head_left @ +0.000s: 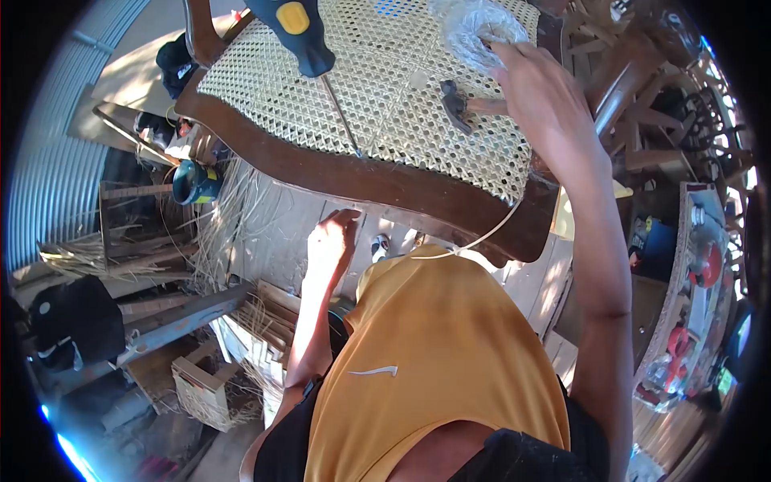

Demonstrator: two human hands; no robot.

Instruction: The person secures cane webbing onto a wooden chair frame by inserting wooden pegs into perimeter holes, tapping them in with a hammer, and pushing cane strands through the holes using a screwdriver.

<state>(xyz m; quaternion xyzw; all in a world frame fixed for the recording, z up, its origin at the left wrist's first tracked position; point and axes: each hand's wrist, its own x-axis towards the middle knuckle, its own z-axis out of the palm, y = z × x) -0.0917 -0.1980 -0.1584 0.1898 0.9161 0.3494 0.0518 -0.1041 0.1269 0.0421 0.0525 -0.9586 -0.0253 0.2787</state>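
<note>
Passage over woven seat (393,108) between two obstacles, screwdriver (309,40) and hammer (456,108)

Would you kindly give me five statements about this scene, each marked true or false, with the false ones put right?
1. The right hand is at the plastic bag. True.
2. The tip of the screwdriver is at the inner edge of the frame. True.
3. The left hand holds the screwdriver. False: the left hand is apart from it.
4. In this view, the hammer is left of the screwdriver. False: the hammer is to its right, on the cane.
5. The shirt is yellow. True.
</note>
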